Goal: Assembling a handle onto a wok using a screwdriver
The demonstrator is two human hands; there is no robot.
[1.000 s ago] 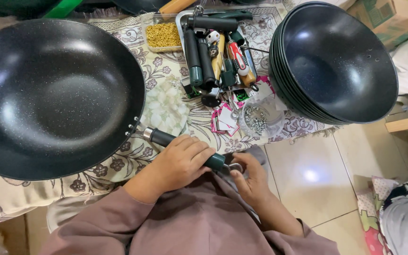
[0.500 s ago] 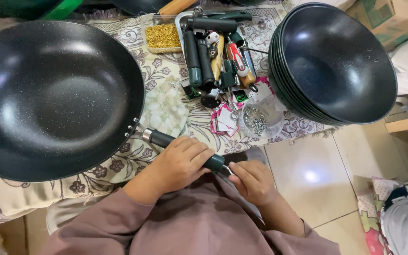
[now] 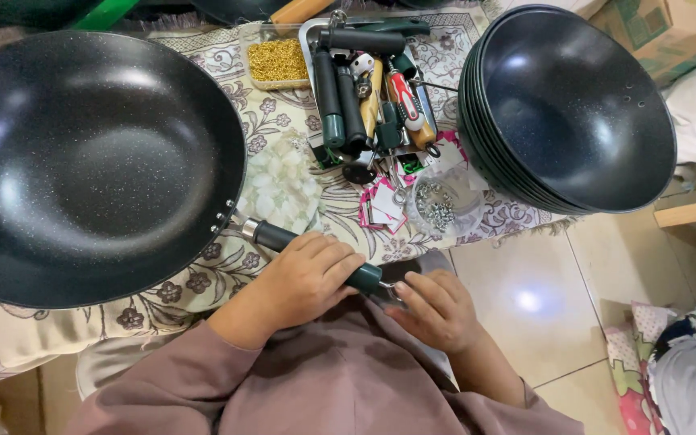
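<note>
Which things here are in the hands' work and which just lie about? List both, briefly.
In hand:
- left hand gripping the wok's dark handle
- right hand at the handle's end
- large black wok

Lying about:
- stack of black woks
- tray of handles and tools
- box of gold bits
- tags

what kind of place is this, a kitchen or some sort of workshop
Probably a small home workshop for fitting wok handles, not a kitchen: a stack of handleless black speckled woks, a tray of loose dark handles and tools, and a tub of small brass fasteners on a floral cloth.
</note>
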